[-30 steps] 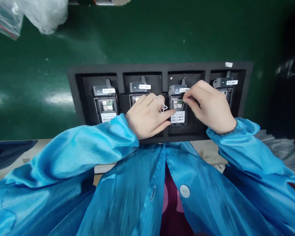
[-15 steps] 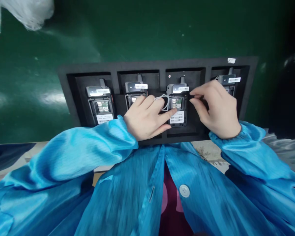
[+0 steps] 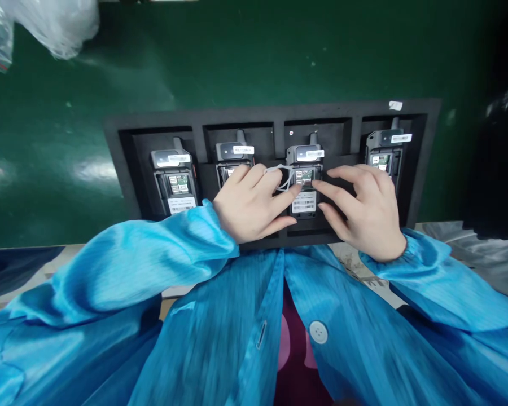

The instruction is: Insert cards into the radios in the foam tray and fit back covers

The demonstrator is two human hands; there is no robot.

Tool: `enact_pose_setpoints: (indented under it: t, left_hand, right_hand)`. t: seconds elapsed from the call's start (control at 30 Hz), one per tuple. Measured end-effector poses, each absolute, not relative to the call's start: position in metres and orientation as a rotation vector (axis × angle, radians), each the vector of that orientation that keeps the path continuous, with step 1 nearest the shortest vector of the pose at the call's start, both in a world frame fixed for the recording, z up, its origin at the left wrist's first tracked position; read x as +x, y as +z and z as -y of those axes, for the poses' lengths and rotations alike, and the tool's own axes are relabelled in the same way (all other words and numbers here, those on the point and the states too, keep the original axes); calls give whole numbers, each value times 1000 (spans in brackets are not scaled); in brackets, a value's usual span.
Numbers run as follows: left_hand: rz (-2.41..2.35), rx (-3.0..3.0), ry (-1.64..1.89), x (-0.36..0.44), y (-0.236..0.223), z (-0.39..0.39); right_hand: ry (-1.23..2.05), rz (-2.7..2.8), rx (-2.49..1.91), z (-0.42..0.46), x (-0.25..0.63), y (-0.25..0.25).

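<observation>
Nearest, a glossy blue fabric jacket point(image 3: 203, 338) with a round white button point(image 3: 319, 332) fronts the near edge of the green worktop point(image 3: 237, 62). Along that edge lies a black rectangular tray point(image 3: 237, 118) with four recesses. The left hand point(image 3: 252, 203) has thumb and forefinger spread, the forefinger tip on a grey-and-black oblong handheld device point(image 3: 305, 178) with a stubby antenna — in the third recess from the tray's left edge, its inner bay exposed. A thin white loop point(image 3: 285, 167) lies at the left hand's bent fingers; whether they grip it cannot be told. The right hand point(image 3: 366, 211) is spread, forefinger tip at the bay's right side. Farther, a small white sticker point(image 3: 395, 105) marks the tray's far right corner — and clear plastic bags point(image 3: 55, 25) lie toward the worktop's far left corner.
</observation>
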State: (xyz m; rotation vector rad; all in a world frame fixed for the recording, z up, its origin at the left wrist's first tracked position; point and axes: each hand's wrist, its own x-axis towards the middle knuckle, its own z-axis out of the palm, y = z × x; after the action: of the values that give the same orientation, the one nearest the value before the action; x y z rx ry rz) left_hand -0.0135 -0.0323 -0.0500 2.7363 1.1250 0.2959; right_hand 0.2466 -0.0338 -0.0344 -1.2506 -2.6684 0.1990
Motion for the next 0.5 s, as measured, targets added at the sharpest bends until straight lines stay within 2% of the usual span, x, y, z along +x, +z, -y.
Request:
enact_pose_setpoints:
  t: [0.17, 0.3, 0.5]
  left_hand:
    - [-1245, 2786, 250, -8, -43, 28]
    - [-1257, 2815, 229, -4, -41, 25]
    - [-1256, 2806, 255, -2, -43, 25]
  right_hand:
    - [157, 2747, -1394, 30, 241, -32]
    - [54, 2765, -1350, 29, 241, -34]
    - [88, 2723, -1354, 27, 238, -36]
